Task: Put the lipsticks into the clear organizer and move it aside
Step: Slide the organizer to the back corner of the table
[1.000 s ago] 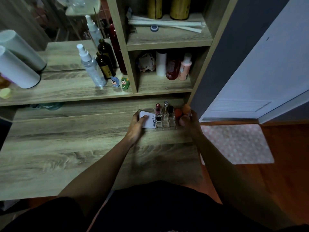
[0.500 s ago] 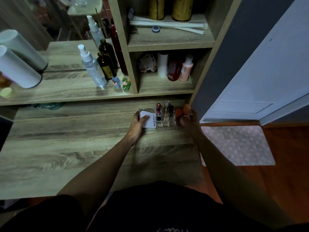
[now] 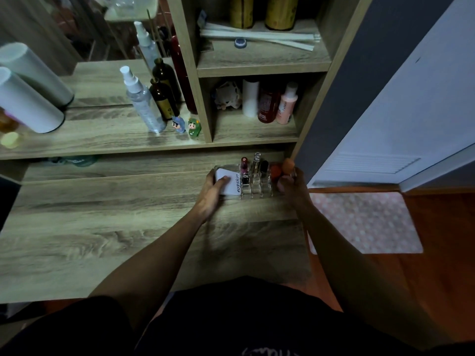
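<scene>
While both hands clasp its ends, the clear organizer (image 3: 253, 182) sits at the far right of the desk (image 3: 108, 227), at about 1 o'clock from the person's lap.

Nearest, the desk spreads bare and wide toward 9 o'clock; its right edge drops to the floor beside a dotted mat (image 3: 365, 222) at 3 o'clock. The left hand (image 3: 212, 191) grips the organizer's left end, thumb on a white packet (image 3: 230, 182) standing in it. The right hand (image 3: 291, 186) wraps the right end, by two orange sponges (image 3: 281, 168). Three lipsticks (image 3: 254, 165) stand upright in the transparent slots. Just beyond, at 12 o'clock, the shelf unit (image 3: 254, 146) overhangs, leaving little room behind.
</scene>
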